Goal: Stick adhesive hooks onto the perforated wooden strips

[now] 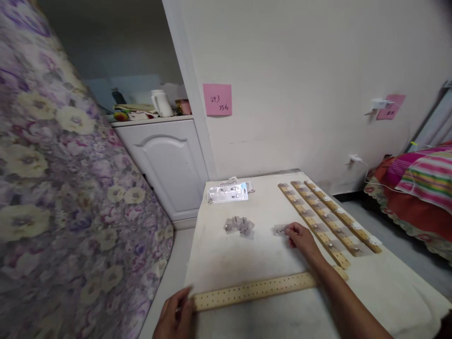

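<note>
My left hand (174,315) grips the left end of a long wooden strip with rows of small holes (254,289), which lies across the near part of the white table (219,263). My right hand (300,238) reaches over the strip, fingers pinched on a small clear adhesive hook piece (280,230) on the tabletop. A small pile of the same clear hook pieces (240,226) lies to its left. Three more wooden strips with hooks fixed on them (328,219) lie side by side at the right.
A clear blister pack (228,193) sits at the table's far edge. A floral mattress (52,188) leans at the left. A white cabinet (165,160) carries a jug and clutter. Pink notes hang on the wall (217,100). Striped bedding (420,183) lies at the right.
</note>
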The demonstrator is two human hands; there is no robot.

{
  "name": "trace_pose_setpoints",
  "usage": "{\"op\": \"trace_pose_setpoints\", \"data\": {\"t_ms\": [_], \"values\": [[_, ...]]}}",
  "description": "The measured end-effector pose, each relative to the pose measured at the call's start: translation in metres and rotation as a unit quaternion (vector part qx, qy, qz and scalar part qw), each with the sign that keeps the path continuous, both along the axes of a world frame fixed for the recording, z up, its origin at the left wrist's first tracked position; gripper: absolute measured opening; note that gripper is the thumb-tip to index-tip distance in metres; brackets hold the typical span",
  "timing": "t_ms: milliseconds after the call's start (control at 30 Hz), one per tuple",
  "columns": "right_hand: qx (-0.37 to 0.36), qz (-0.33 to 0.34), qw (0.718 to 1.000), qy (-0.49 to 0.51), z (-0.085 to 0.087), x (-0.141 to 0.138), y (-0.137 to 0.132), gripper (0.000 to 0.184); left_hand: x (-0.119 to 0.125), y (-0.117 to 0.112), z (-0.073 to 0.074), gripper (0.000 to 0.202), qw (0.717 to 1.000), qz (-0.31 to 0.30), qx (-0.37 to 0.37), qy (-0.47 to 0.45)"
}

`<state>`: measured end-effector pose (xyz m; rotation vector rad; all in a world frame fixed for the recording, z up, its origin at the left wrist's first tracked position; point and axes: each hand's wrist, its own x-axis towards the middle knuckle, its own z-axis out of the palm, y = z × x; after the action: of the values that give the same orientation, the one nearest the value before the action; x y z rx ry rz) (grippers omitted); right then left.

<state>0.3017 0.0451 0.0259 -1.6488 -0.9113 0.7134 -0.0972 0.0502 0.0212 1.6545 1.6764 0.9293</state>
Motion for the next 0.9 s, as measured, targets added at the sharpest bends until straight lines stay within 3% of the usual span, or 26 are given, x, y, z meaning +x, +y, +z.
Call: {"op": "trace_pose_setpoints", "data": {"t_ms": [167,433,533,667,900], "values": [[0.004,0.096,0.991,0.094,0.016,-0.039,-0.007,0.028,0.013,-0.009,0.017,0.043,0.999,0.009,0.039,-0.017],[0.0,0.235,0.949,0.21,0.03,-0.114,-0.016,0.033,0.044,-0.03,0.045,0.021,0.988,-0.086,0.111,-0.062],[-0.006,0.254,0.941,0.224,0.029,-0.137,-0.017,0.031,0.056,-0.035,0.044,0.018,0.98,-0.129,0.148,-0.033],[-0.018,0.258,0.939,0.228,0.026,-0.158,-0.018,0.025,0.067,-0.035,0.036,0.017,0.968,-0.134,0.213,0.02],[-0.026,0.254,0.94,0.225,0.022,-0.17,-0.025,0.021,0.074,-0.031,0.039,0.014,0.975,-0.102,0.194,0.033]]}}
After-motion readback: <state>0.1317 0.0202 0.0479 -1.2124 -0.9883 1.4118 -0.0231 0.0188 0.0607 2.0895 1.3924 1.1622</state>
